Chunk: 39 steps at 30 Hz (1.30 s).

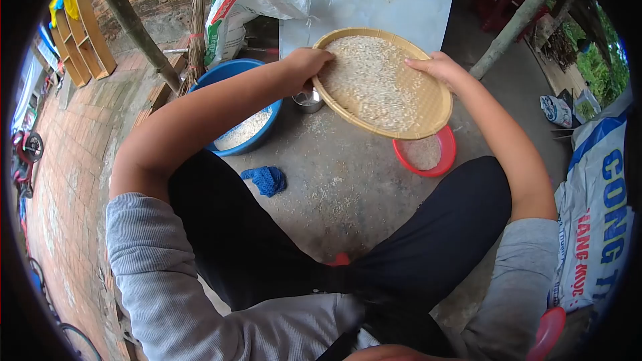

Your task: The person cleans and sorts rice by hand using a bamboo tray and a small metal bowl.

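Note:
Both my hands hold up a round woven bamboo winnowing tray [436, 101] by its opposite edges. Pale grain, blurred as if in motion, covers much of it [374, 77]. My left hand [307, 67] is closed on the tray's left rim, its fingertips partly hidden. On the right rim, my right hand [441, 70] grips with the thumb laid over the top. Below the tray's lower right edge sits a red bowl [452, 154] with grain in it. A blue tub [266, 135], also with pale grain, stands under my left forearm.
A blue knitted cloth [267, 180] lies on the floor among scattered grains. Beside the blue tub is a small metal container [308, 101]. A pale board [374, 0] and a white sack [227, 27] are ahead. Another large printed sack [592, 220] stands at my right.

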Motion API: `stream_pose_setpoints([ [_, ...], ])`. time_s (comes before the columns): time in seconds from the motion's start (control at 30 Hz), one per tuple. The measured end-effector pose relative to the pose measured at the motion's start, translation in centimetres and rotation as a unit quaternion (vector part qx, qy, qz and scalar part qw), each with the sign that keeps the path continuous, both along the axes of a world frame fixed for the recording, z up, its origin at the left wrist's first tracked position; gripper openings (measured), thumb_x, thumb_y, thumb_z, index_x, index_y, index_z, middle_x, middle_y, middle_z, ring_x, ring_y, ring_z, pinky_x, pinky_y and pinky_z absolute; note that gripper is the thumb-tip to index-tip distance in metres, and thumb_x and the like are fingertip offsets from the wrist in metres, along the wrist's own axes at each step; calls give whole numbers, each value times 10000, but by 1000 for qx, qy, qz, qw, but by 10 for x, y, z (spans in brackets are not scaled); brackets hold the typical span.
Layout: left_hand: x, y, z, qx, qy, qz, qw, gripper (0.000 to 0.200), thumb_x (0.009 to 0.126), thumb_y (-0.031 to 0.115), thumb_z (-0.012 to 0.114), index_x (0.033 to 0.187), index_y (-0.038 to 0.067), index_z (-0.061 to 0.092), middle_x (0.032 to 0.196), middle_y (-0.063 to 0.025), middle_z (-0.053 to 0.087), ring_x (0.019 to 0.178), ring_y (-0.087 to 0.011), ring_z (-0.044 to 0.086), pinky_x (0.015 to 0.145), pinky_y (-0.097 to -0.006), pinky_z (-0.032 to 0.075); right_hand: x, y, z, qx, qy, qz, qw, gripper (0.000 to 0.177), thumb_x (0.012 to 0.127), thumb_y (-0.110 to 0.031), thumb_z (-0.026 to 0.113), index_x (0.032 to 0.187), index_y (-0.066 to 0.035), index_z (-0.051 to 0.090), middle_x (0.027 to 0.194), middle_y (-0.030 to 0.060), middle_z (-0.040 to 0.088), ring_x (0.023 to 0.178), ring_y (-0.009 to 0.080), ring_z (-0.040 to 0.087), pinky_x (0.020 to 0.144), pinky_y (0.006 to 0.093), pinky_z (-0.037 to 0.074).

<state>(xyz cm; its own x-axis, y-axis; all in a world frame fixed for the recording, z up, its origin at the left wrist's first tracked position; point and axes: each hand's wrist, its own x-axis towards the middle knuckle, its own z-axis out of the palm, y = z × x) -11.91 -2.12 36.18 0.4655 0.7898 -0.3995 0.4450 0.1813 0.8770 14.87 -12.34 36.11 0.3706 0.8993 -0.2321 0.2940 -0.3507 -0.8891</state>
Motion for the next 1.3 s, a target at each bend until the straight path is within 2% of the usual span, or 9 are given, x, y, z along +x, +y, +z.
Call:
stream_pose_setpoints([
  [0.1,-5,25,-10,-11,-39,14,999,354,888,256,521,1075,-43,541,933,-160,618,758,-253,648,696,-380,548,-3,2,1,-49,4,-6,999,475,738,-237,758,1041,82,578,960,190,640,811,213,653,688,324,543],
  [0.27,-38,70,-12,-57,-79,51,994,308,888,219,500,1025,-48,571,897,-171,633,750,-256,660,664,-382,562,-41,0,7,26,-113,207,971,453,800,-254,697,1104,48,550,968,154,640,853,191,643,704,309,533],
  [0.47,1,0,0,2,-24,27,999,356,892,271,505,1122,2,536,905,-114,606,767,-214,626,675,-372,543,26,20,-20,-49,-51,-20,997,431,807,-289,674,1026,74,593,898,158,654,764,197,651,672,320,531],
  [0.53,-1,14,-4,6,-17,34,999,354,893,270,505,1102,-13,547,923,-129,617,767,-228,635,698,-388,542,20,20,-22,-36,-65,-21,997,460,796,-297,685,1031,86,587,896,166,652,764,206,652,670,331,535],
  [0.7,-34,75,-15,-72,-62,42,995,322,900,245,486,1067,-17,573,966,-171,634,818,-273,656,786,-385,528,-39,3,1,21,-96,216,972,397,838,-246,650,1106,34,566,980,124,643,829,167,639,714,291,524],
  [0.9,2,11,-8,-16,-25,32,999,325,906,262,484,1088,1,546,906,-118,613,772,-217,630,673,-383,543,20,17,-15,-74,-22,-4,997,444,807,-240,687,1119,43,548,982,127,639,872,167,628,749,293,514],
  [1.03,-9,35,-7,-27,-57,44,997,318,900,264,498,1058,-4,562,922,-140,629,749,-256,648,704,-384,546,-7,9,-8,-24,-58,10,998,461,802,-236,693,1127,53,542,991,132,637,887,174,625,771,297,508],
  [1.13,-27,67,-14,-84,-78,45,992,315,902,245,507,1060,-23,564,977,-169,630,795,-277,656,774,-390,531,-25,9,-11,18,-157,161,974,481,799,-235,697,1141,61,533,997,134,637,880,176,628,776,295,508],
  [1.3,-4,12,-16,-58,-21,30,998,327,905,265,496,1102,7,536,972,-118,611,815,-218,633,703,-369,537,5,-1,-8,-112,-14,106,988,504,789,-265,709,1149,47,547,1015,145,637,891,186,632,778,299,510],
])
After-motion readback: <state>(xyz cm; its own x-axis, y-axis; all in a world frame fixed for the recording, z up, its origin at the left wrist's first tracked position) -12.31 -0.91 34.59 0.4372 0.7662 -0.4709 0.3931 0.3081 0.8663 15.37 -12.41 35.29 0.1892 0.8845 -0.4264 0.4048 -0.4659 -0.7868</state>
